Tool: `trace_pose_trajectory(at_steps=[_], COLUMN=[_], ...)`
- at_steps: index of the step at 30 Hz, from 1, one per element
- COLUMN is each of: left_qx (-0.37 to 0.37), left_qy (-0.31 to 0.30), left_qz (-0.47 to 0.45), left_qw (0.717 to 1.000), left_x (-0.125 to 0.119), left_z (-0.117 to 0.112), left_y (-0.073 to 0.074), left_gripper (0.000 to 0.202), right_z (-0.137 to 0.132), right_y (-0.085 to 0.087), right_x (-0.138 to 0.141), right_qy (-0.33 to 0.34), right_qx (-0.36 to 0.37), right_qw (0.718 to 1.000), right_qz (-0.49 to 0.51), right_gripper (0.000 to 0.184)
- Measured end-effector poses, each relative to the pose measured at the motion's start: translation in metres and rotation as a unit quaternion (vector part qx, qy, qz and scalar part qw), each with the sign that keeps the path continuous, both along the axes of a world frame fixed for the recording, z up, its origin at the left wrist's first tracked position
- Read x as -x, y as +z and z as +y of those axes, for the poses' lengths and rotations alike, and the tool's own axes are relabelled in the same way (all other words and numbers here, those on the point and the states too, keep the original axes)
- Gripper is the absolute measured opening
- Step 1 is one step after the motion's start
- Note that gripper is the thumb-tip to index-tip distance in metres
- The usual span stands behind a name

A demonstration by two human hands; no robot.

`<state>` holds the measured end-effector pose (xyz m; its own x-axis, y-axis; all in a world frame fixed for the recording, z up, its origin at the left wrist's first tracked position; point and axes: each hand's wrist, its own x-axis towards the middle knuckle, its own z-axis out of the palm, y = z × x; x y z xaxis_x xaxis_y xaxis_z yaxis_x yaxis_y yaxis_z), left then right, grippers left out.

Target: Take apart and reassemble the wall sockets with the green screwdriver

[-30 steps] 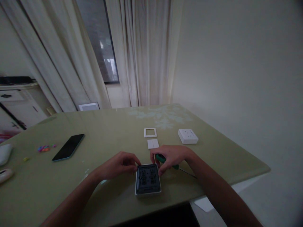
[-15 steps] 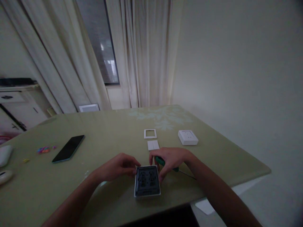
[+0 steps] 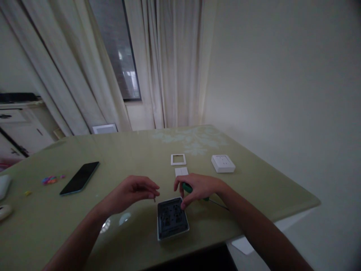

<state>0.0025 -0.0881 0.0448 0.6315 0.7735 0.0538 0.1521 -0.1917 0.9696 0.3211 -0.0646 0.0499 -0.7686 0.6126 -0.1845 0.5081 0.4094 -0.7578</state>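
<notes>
A white-edged switch box with a dark inner face lies near the table's front edge. Left of its far corner, my left hand is raised, its fingertips pinching a small thin piece that looks like a screw. My right hand keeps a green-handled screwdriver in its palm, the shaft pointing right and back toward my wrist. The right thumb rests at the box's right far corner. Just beyond that hand lies a white switch rocker plate, partly covered by it.
Farther back are a square white frame and a white socket box. To the left lie a phone, several colourful beads, a small yellow piece and white objects at the table's edge.
My left hand has lifted away from the box, up and left, with the small piece in its fingertips. The box has turned slightly, and my right thumb has shifted onto its corner.
</notes>
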Motion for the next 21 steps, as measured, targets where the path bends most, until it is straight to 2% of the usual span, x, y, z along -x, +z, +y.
trace_pose_trajectory(at_steps=[4,6,11,21], left_qx=[-0.099,-0.123,-0.164,-0.183], left_qy=[-0.054,-0.081,-0.111,-0.111], left_qz=[0.055,0.064,0.035,0.063], left_qw=[0.992,0.987,0.980,0.975], left_x=[-0.014,-0.021,-0.028,-0.028], left_z=[-0.012,-0.016,-0.017,-0.017], left_y=[0.002,0.002,0.004,0.002], left_gripper=[0.018,0.017,0.013,0.018], right_z=[0.002,0.002,0.001,0.001], right_y=[-0.002,-0.001,0.002,0.004], right_x=[-0.001,-0.001,0.000,-0.001], right_qy=[-0.003,-0.008,-0.015,-0.017], right_qx=[0.006,0.005,-0.002,-0.020], right_qw=[1.000,1.000,1.000,1.000], right_qz=[0.005,0.005,0.004,0.002], right_gripper=[0.062,0.062,0.061,0.059])
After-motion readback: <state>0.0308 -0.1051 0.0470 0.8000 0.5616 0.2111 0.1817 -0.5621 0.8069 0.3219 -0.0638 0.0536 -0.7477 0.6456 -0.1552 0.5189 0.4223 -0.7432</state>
